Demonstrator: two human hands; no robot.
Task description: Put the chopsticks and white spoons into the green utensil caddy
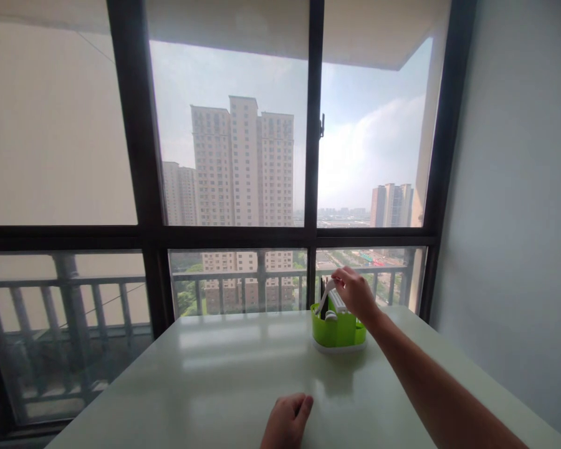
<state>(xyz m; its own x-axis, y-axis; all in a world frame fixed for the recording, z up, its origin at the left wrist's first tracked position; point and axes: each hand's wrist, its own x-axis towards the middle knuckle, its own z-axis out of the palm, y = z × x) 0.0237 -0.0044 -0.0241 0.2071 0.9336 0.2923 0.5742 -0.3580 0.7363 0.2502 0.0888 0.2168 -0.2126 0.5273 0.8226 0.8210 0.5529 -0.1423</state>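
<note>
A green caddy (pixel 337 332) with a white base stands on the table toward its far right. My right hand (pixel 354 292) reaches over it, fingers pinched on the upper end of a curved white spoon (pixel 326 294). The spoon's lower end is down inside the caddy's left part. Dark thin sticks (pixel 324 305), which look like chopsticks, stand beside it. Another rounded white piece (pixel 331 316) shows at the caddy's front rim. My left hand (pixel 288 419) rests near the table's front edge, fingers curled in, with nothing visible in it.
The pale glossy table (pixel 224 368) reaches up to a dark-framed window (pixel 234 237). A white ribbed piece (pixel 338 302) sits in the caddy behind the spoon. On the right rises a plain wall (pixel 509 206). Outside are a railing (pixel 234 274) and tall buildings (pixel 243 162).
</note>
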